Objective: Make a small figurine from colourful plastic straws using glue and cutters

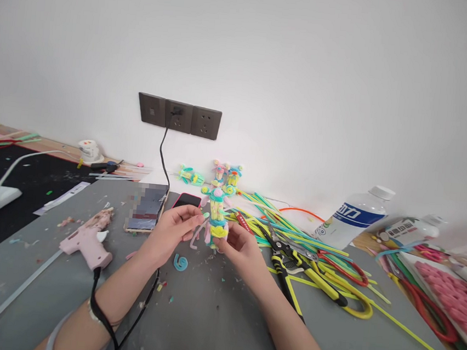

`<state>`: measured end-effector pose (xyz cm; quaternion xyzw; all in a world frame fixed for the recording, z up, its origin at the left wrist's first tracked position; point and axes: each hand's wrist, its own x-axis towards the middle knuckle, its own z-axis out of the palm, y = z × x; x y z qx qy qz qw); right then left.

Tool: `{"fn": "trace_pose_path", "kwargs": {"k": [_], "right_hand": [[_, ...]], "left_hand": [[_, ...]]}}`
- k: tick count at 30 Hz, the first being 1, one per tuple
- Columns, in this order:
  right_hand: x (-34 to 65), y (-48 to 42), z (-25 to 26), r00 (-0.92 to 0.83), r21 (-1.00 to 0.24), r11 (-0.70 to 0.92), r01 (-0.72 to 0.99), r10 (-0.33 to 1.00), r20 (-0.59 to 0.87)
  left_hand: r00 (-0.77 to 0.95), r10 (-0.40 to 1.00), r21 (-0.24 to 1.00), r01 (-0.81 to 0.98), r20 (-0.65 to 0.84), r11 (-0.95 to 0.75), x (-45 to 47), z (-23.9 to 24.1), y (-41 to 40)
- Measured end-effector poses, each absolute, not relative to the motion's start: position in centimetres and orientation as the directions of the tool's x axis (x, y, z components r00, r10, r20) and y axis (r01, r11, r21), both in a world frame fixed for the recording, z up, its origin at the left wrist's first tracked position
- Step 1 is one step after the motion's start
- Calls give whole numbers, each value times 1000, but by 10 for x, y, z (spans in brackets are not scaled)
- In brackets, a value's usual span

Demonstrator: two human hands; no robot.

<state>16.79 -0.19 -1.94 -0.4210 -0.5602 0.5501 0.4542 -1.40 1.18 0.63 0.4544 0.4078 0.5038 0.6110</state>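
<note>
Both hands hold up a small pastel figure (216, 209) made of twisted fuzzy wire, upright above the grey table (211, 316). My left hand (172, 229) pinches a thin pink strand at the figure's left side. My right hand (240, 247) grips the figure's yellow and blue base from the right. A small blue coil (180, 262) lies on the table just below the hands.
A pink glue gun (89, 241) lies at the left, its black cord crossing my left forearm. Two phones (147, 208) rest behind my left hand. Yellow-handled cutters (303, 264) and a heap of coloured sticks (313, 243) lie at the right, with bottles (356, 214) behind.
</note>
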Motion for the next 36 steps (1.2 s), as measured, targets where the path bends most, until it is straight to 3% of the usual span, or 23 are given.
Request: {"fn": "trace_pose_path", "kwargs": {"k": [11, 17, 36], "right_hand": [[165, -5, -16, -266, -999, 48, -24, 963, 53], [165, -5, -19, -273, -999, 50, -17, 961, 53], [163, -6, -17, -297, -999, 35, -33, 954, 43]], "left_hand": [[140, 990, 985, -162, -33, 56, -15, 6, 12], [53, 998, 997, -70, 41, -37, -15, 3, 12], [37, 987, 983, 88, 158, -161, -18, 1, 12]]}}
